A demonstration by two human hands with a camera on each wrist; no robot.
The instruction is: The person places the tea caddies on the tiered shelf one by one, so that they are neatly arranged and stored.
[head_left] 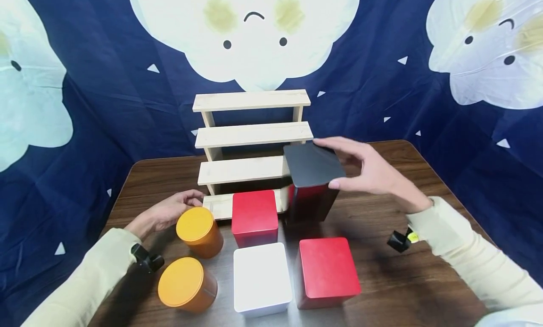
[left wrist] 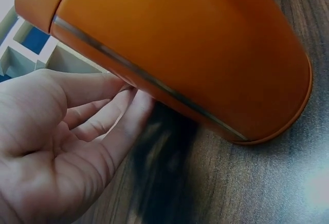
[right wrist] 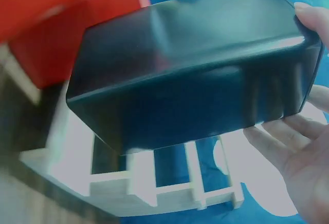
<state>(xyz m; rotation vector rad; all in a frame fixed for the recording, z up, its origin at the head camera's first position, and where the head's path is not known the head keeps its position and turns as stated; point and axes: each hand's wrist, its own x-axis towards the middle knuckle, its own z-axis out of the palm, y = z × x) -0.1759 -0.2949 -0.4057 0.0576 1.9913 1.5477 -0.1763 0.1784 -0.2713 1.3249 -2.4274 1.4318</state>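
Observation:
My right hand (head_left: pixel 373 169) grips a tall black box (head_left: pixel 314 164) by its top, thumb on the near side and fingers on the far side. The box is upright at the right end of the stepped wooden shelf (head_left: pixel 254 134), partly covering its lower steps. In the right wrist view the thumb and fingers span one end of the black box (right wrist: pixel 190 64). My left hand (head_left: pixel 180 207) is at the left end of the bottom step, beside an orange canister (head_left: pixel 198 230). In the left wrist view the orange canister (left wrist: pixel 190 54) hides the fingertips, so their contact is unclear.
In front of the shelf are a red box (head_left: pixel 254 214), a white box (head_left: pixel 262 277), another red box (head_left: pixel 328 268) and a second orange canister (head_left: pixel 184 282). All are on the dark wooden table (head_left: pixel 407 270). A blue cloud-print curtain (head_left: pixel 360 101) hangs behind.

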